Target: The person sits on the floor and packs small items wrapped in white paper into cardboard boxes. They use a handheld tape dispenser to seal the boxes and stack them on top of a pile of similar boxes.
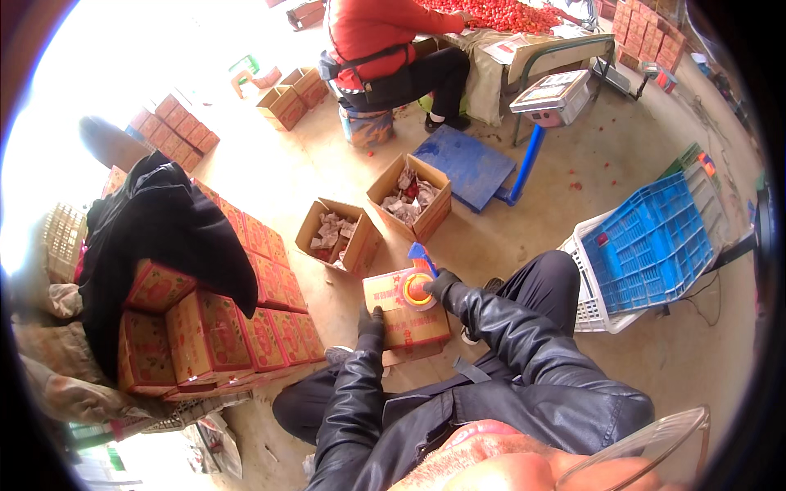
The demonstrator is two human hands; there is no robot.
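Note:
A printed cardboard carton [408, 328] stands on the floor between my knees, its top flaps lying down. My left hand [371, 328], in a dark glove, grips the carton's left edge with the thumb on top. In my gloved right hand [443, 285] is a packing-tape dispenser with a blue handle and a tape roll on an orange hub [419, 289]. The dispenser lies against the carton's top at its far right part. Just beyond stand two open cartons, a left one [362, 245] and a right one [433, 215], both holding crumpled paper and some red fruit.
Printed cartons [215, 334] are stacked at the left, partly under a dark jacket [166, 221]. A blue platform scale [463, 166] is ahead; a blue plastic crate [651, 239] stands at the right. A seated person in red [374, 43] works at a table heaped with small red fruit [503, 15].

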